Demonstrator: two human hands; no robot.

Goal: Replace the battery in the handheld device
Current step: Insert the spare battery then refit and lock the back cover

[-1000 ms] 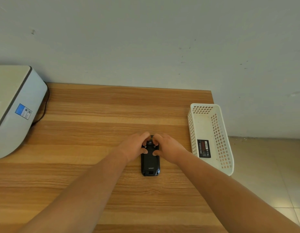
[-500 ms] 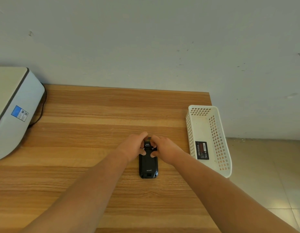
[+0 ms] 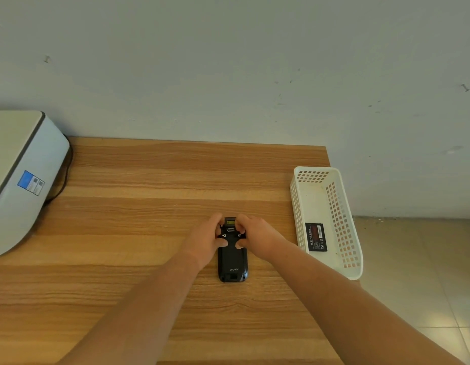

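A white perforated basket (image 3: 331,196) stands at the right edge of the wooden table (image 3: 149,180), partly past the corner, and inside it one black battery (image 3: 316,237) with a red label lies flat on the bottom, near the front end. The black handheld device (image 3: 232,262) lies back side up in the middle of the table, well apart from the basket, its long axis pointing away from the person. Both forearms reach in from the lower edge and meet at the far end of the device. The left hand (image 3: 206,239) grips the left side of that end, fingers curled over the top edge and the thumb pressed on the back cover. The right hand (image 3: 257,237) mirrors it on the right side, thumb on the cover and fingers bent around the edge. A white machine (image 3: 20,177) with a blue sticker sits at the left edge of the table.
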